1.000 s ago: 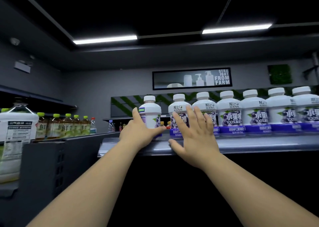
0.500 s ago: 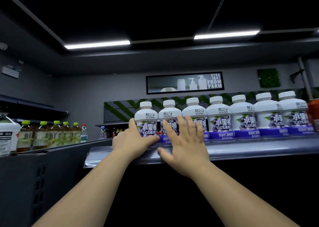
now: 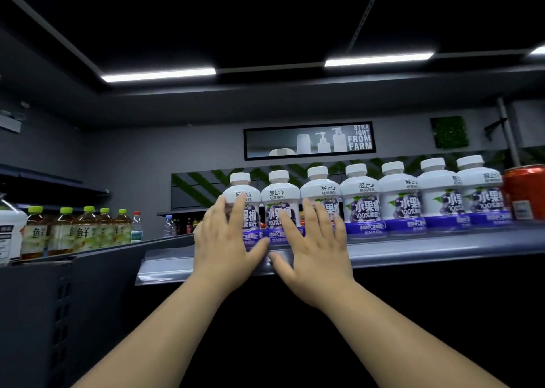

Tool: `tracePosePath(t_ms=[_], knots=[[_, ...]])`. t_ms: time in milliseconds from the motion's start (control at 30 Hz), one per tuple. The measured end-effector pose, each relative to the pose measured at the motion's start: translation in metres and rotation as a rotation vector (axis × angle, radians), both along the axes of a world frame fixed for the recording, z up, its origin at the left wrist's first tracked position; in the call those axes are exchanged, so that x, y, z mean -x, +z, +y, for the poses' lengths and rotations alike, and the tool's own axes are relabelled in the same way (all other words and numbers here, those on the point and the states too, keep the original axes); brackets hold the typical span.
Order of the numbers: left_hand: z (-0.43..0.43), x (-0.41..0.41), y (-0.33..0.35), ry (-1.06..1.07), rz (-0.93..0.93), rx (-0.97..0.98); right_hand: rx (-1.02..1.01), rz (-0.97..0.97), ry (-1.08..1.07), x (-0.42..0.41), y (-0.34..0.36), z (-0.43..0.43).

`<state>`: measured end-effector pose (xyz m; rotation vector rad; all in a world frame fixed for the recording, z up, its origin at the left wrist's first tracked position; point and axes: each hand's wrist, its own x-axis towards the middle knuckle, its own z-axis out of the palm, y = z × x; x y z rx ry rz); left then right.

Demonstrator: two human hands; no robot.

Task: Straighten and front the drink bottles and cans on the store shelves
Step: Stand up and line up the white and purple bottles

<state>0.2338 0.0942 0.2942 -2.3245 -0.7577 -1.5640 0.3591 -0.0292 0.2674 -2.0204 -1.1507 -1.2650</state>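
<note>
A row of white juice bottles with purple labels stands along the front of a grey shelf [image 3: 413,249]. All their labels face forward. My left hand [image 3: 227,240] lies with straight fingers against the front of the leftmost bottle [image 3: 241,185], thumb down near the bottle's base. My right hand [image 3: 315,240] is spread flat. Its fingers touch the fronts of the second bottle [image 3: 278,191] and the third bottle [image 3: 320,185], and its thumb rests on the shelf lip. Both hands hide the lower labels of these three bottles.
Further bottles of the same kind [image 3: 436,193] continue to the right, ending beside a red can [image 3: 525,193]. On a lower shelf to the left stand green-capped tea bottles [image 3: 82,231] and a large white jug [image 3: 8,228]. A dark shelf panel [image 3: 59,299] stands at lower left.
The leftmost bottle was turned so its label faces front. My left hand moved from the bottle's side onto its front. The right hand stayed flat on the neighbouring bottles.
</note>
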Motion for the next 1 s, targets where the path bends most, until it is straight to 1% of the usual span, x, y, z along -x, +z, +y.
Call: tracePosePath(t_ms=[100,233,300,433,533,600,700,800,867,933,1000], knots=[[-0.013,-0.013,-0.013,0.019,0.073,-0.154,-0.042,0.061,-0.046,-0.010,-0.005,-0.017],[-0.032,-0.032,-0.019,0.008,0.158,-0.239,-0.002,0.174,-0.101,-0.033,-0.009,-0.045],[-0.048,-0.043,-0.018,-0.029,0.191,-0.215,-0.015,0.187,-0.088,-0.043,-0.008,-0.062],[-0.078,-0.064,-0.016,0.021,0.324,-0.091,0.201,0.175,0.000,-0.066,-0.005,-0.091],[-0.100,-0.074,-0.015,0.031,0.307,-0.036,0.240,0.148,0.073,-0.078,-0.002,-0.114],[-0.114,-0.079,-0.016,0.016,0.291,-0.029,0.240,0.158,0.077,-0.086,-0.001,-0.130],[-0.144,-0.089,-0.018,-0.042,0.247,-0.035,0.193,0.186,0.090,-0.102,-0.001,-0.156],[-0.174,-0.102,-0.028,-0.080,0.256,-0.008,0.126,0.229,0.139,-0.119,-0.009,-0.180],[-0.193,-0.112,-0.038,-0.144,0.249,0.002,0.052,0.257,0.183,-0.127,-0.019,-0.198],[-0.207,-0.124,-0.049,-0.231,0.236,-0.011,-0.015,0.329,0.247,-0.133,-0.029,-0.216],[-0.223,-0.137,-0.057,-0.301,0.269,0.006,-0.049,0.394,0.285,-0.139,-0.041,-0.238]])
